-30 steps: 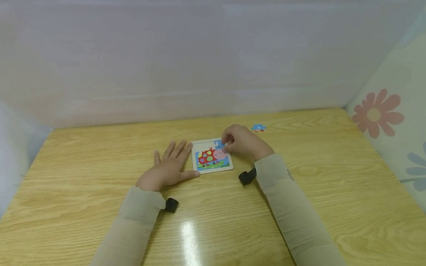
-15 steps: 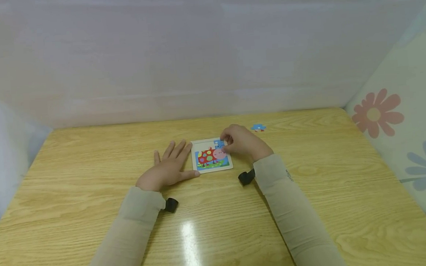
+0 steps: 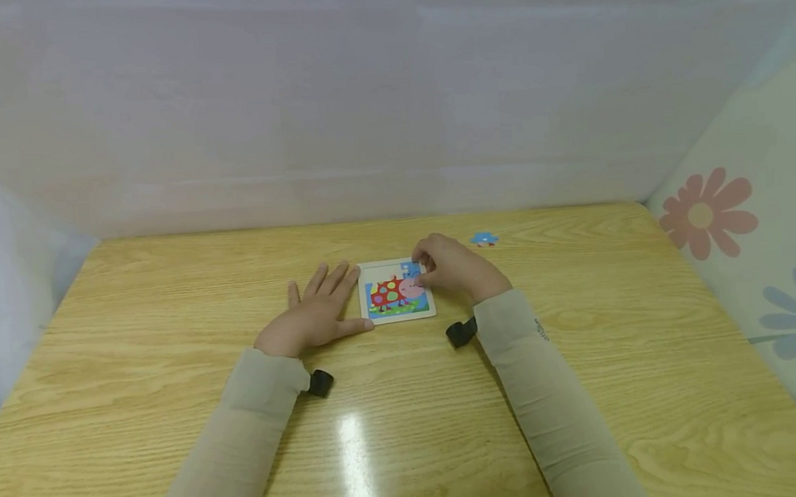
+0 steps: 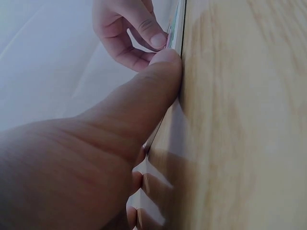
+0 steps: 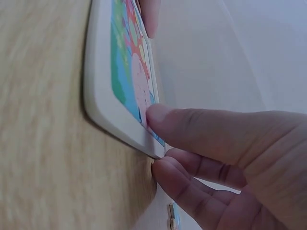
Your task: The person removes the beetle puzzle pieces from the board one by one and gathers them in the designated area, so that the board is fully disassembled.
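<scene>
A small jigsaw puzzle (image 3: pixel 392 293) in a pale square tray (image 3: pixel 409 318) shows a red ladybug with coloured spots and a pink face. Bare pale backing shows across the tray's upper left. My left hand (image 3: pixel 313 320) lies flat with fingers spread, thumb and fingertips at the tray's left edge. At the upper right corner, my right hand (image 3: pixel 455 266) has its fingers curled and pinches a blue puzzle piece (image 3: pixel 409 269), partly hidden by them. In the right wrist view the right thumb (image 5: pixel 160 116) presses by the pink face, other fingertips at the tray's edge.
A loose blue puzzle piece (image 3: pixel 484 239) lies on the wooden table (image 3: pixel 409 430) behind the right hand. A pale curtain (image 3: pixel 362 106) stands along the back edge, and a flower-patterned cloth (image 3: pixel 778 202) hangs at the right.
The right fingers have shifted very slightly at the tray's upper right corner. The left hand and tray stay in place.
</scene>
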The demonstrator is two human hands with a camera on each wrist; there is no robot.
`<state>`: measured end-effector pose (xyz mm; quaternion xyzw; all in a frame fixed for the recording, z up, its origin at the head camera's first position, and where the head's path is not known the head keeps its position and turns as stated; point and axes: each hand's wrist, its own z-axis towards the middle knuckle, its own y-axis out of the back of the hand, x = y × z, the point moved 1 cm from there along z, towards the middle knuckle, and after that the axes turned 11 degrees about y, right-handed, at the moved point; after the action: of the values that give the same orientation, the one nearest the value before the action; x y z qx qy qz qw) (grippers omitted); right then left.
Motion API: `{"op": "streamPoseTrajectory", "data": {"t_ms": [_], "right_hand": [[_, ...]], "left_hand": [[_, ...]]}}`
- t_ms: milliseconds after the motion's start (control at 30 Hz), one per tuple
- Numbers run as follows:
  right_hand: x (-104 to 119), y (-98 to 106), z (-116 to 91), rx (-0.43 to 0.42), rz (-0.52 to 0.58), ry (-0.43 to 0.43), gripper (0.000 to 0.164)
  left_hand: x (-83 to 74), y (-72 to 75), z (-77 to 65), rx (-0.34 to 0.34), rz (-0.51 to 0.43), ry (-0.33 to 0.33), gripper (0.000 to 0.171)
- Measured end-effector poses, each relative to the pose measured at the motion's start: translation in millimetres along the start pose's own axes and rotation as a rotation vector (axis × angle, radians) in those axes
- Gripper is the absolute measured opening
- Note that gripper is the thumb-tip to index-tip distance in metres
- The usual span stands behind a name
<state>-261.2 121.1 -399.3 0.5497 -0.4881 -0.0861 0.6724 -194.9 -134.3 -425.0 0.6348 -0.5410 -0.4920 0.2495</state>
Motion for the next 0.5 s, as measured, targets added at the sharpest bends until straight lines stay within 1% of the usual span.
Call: {"op": "streamPoseTrajectory", "data": {"t_ms": [300, 500], "right_hand": [[-0.5, -0.8, -0.6, -0.016, 0.025, 0.005, 0.037], [-2.6, -1.2, -1.1, -0.026, 0.057, -0.007, 0.038]], "left_hand": [[-1.8, 1.6, -1.8, -0.002, 0.011, 0.001, 0.105], [-1.9, 1.1, -1.6, 0.000, 0.006, -0.003, 0.105]]}}
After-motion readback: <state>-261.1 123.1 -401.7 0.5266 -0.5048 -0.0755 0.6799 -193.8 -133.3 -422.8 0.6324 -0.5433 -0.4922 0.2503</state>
